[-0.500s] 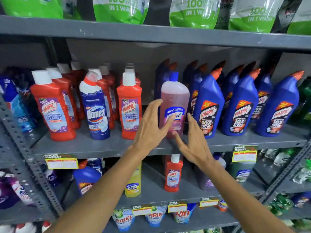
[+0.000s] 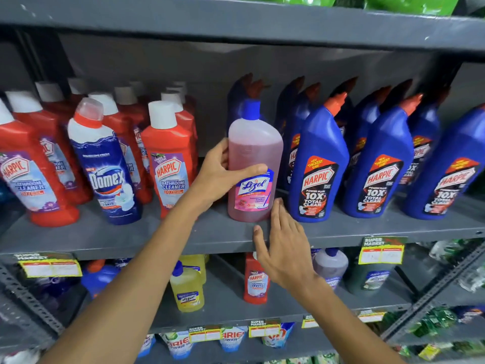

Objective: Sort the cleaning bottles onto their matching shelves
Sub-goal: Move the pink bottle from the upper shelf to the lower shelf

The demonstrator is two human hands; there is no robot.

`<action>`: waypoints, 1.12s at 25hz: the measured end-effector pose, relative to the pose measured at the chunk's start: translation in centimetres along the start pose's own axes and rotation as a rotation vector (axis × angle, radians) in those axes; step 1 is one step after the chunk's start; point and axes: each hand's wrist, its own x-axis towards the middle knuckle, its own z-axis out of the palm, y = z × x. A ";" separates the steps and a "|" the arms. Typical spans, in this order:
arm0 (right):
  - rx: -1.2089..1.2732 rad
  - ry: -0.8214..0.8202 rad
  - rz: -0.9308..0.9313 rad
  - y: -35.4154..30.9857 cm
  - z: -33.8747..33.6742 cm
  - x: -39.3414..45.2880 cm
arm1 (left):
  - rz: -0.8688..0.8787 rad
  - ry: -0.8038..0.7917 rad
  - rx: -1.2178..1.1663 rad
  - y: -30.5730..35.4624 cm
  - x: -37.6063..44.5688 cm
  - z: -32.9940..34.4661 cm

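Observation:
A pink Lizol bottle (image 2: 253, 153) with a blue cap stands upright on the middle shelf (image 2: 131, 237), between red Harpic bathroom cleaner bottles (image 2: 170, 158) and blue Harpic toilet cleaner bottles (image 2: 319, 164). My left hand (image 2: 223, 174) is wrapped around the Lizol bottle's left side, thumb across its front. My right hand (image 2: 283, 245) is spread flat just below and right of the bottle's base, fingertips near its lower right edge. A blue and white Domex bottle (image 2: 105, 166) stands among the red ones.
On the shelf below stand a yellow Lizol bottle (image 2: 186, 287), a small red Harpic bottle (image 2: 256, 282), a purple-grey bottle (image 2: 330, 266) and a dark green bottle (image 2: 372, 278). Detergent pouches (image 2: 231, 337) hang lower down. Green pouches (image 2: 409, 3) sit on the top shelf.
My left hand has closed around the pink Lizol bottle, which it only reached for before. My right hand has dropped lower by the bottle's base. The view has moved closer to the shelf.

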 end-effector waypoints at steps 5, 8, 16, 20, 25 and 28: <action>-0.084 0.003 -0.054 0.4 0.4 0.3 | 0.084 0.093 -0.026 1.8 -3.1 -0.7; -0.090 0.008 -0.078 0.6 0.6 0.3 | 0.084 0.147 -0.092 2.4 -7.1 -2.4; -0.111 -0.060 -0.180 1.3 0.9 1.6 | -0.150 0.177 -0.067 -1.7 -19.6 -4.8; -0.137 -0.063 -0.194 1.2 0.9 1.6 | -0.231 0.121 -0.003 -8.9 -22.0 -2.5; -0.137 -0.035 -0.189 1.2 0.9 1.6 | -0.373 0.219 0.044 -18.9 -21.7 0.8; -0.122 -0.035 -0.176 1.2 1.0 1.6 | -0.434 0.279 0.026 -22.8 -20.9 2.5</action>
